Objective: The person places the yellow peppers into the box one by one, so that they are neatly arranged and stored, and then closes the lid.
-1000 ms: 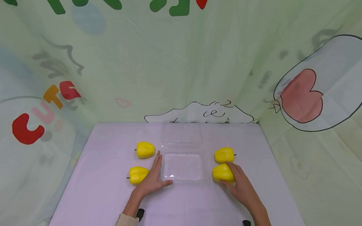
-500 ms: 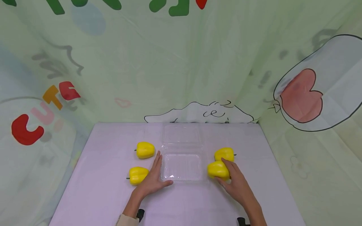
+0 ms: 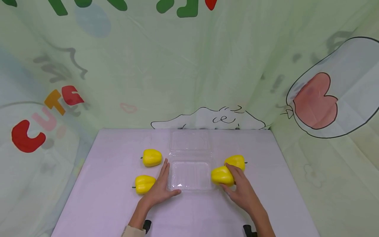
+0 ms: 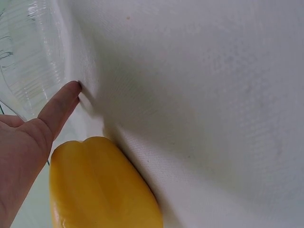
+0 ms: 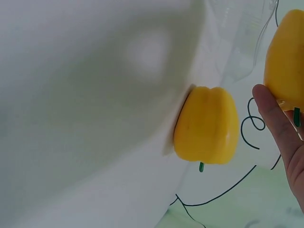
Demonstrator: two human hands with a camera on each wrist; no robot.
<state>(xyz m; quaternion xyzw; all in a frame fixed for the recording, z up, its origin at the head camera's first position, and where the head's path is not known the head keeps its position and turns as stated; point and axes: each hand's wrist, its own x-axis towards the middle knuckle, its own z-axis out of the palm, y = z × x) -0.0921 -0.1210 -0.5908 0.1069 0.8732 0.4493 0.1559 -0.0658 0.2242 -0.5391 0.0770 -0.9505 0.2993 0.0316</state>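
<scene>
My right hand (image 3: 241,191) pinches a yellow bell pepper (image 3: 222,175) between thumb and fingers, raised off the table in the right wrist view. That pepper is right by the right edge of a clear plastic clamshell box (image 3: 191,190), which lies unfolded with its lid toward the back. Along the box's left side my left hand (image 3: 160,190) rests with fingers straight and thumb spread at the front corner. Close beside the left wrist sits another yellow bell pepper (image 4: 102,185). The stem of the held pepper (image 5: 287,61) points back toward my palm.
One yellow bell pepper (image 3: 152,157) lies at the back left of the box. Another yellow bell pepper (image 5: 206,126) lies to the right, partly behind the held one in the head view. A printed curtain (image 3: 189,65) rises behind the pale table (image 3: 100,197).
My right hand has lifted the front right pepper and carried it left toward the box. My left hand has stayed at the box's left side.
</scene>
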